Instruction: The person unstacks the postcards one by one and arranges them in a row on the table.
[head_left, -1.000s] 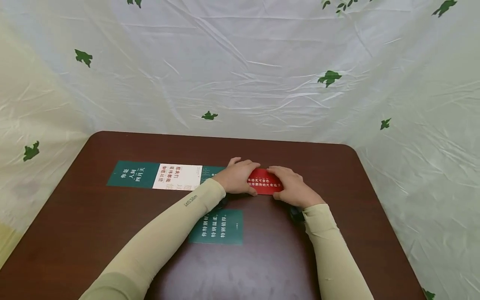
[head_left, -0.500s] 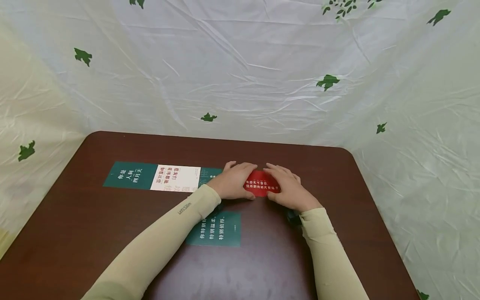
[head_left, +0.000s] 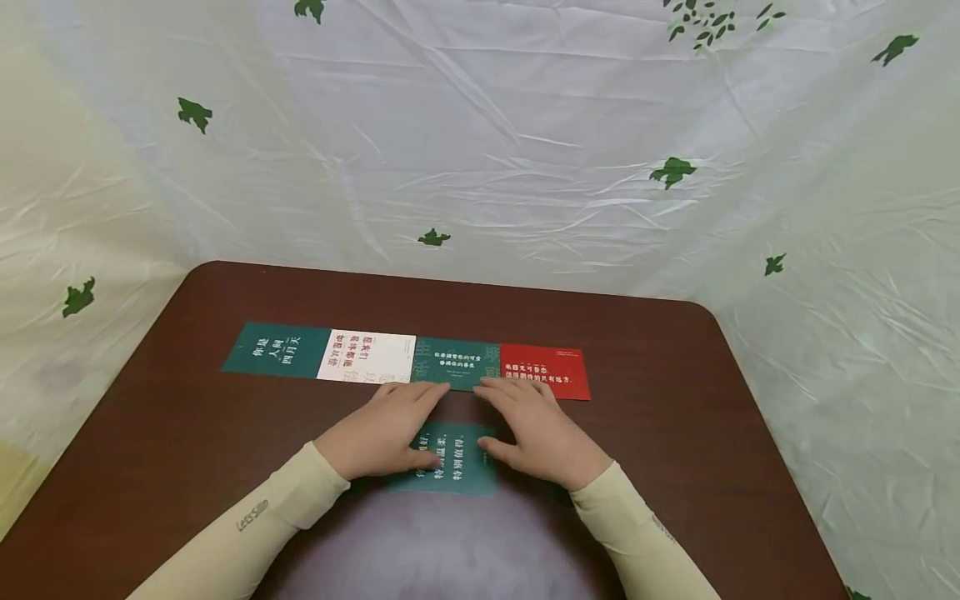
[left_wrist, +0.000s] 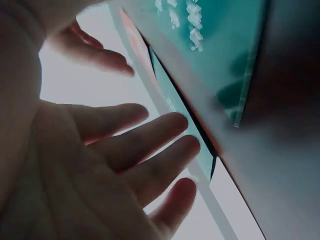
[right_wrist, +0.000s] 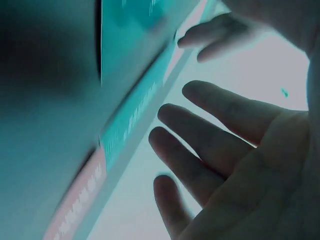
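Note:
My left hand (head_left: 382,429) and right hand (head_left: 536,429) are held over the two sides of a green card (head_left: 468,475) with white writing, which lies nearest me and is partly covered by them. Neither hand holds anything. Both wrist views show fingers spread and nearly straight; in the left wrist view the near card (left_wrist: 225,55) is beyond the fingertips. Behind it a row of cards runs edge to edge: a green one (head_left: 270,354), a white one with red writing (head_left: 371,354), another green one (head_left: 457,358) and a red one (head_left: 551,362). My right fingers overlap the red card's lower left.
The cards lie on a dark brown table (head_left: 675,400) with rounded far corners. White sheeting (head_left: 480,150) printed with green leaf shapes hangs behind and along both sides.
Both hands have come off the red card and moved back toward me over the near green card. The red card stays at the row's right end, now uncovered along with the green one beside it.

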